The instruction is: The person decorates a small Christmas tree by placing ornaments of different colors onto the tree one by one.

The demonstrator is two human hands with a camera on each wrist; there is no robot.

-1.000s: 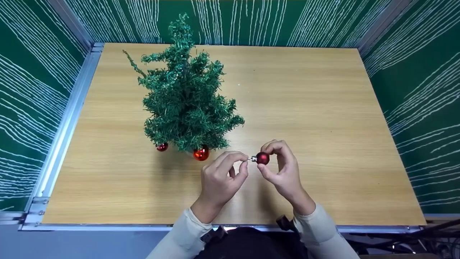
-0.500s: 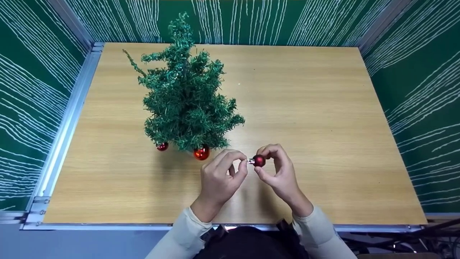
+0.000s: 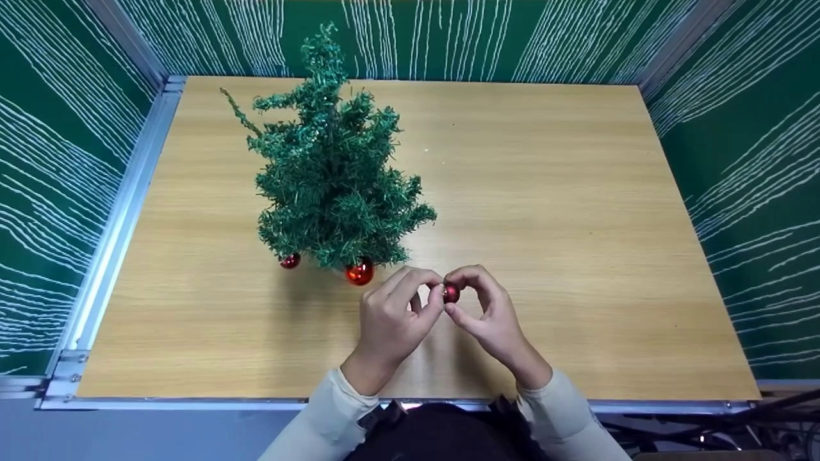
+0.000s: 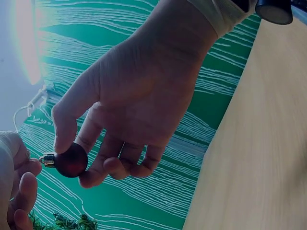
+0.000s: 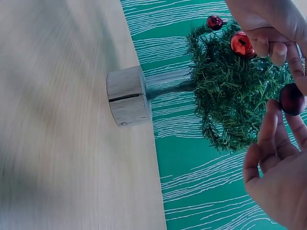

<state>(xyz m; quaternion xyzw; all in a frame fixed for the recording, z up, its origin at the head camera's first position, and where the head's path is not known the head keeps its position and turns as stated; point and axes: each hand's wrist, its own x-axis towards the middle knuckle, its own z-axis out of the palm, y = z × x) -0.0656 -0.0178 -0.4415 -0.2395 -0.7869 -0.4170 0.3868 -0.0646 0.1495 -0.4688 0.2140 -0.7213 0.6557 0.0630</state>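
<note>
A small dark red bauble [image 3: 451,293] with a silver cap is held between both hands, just above the table [image 3: 576,211]. My right hand [image 3: 454,297] pinches the ball between thumb and forefinger. My left hand [image 3: 435,290] pinches at the cap end. In the left wrist view the bauble [image 4: 71,160] sits in the right hand's fingertips [image 4: 64,139], its cap [image 4: 48,159] pointing at my left fingers [image 4: 17,189]. A small green artificial tree [image 3: 330,173] stands just left of and behind the hands, with two red baubles [image 3: 359,272] [image 3: 289,260] hanging from its lowest branches.
The tree stands on a round wooden base [image 5: 127,96]. Green panels with white lines [image 3: 737,96] wall the table on the left, back and right. A metal rail [image 3: 115,224] runs along the table's left edge. Bare wood spreads to the right of the hands.
Both hands have drawn closer together and shifted slightly left toward the tree. The bauble went left with them and is now more covered by the fingers.
</note>
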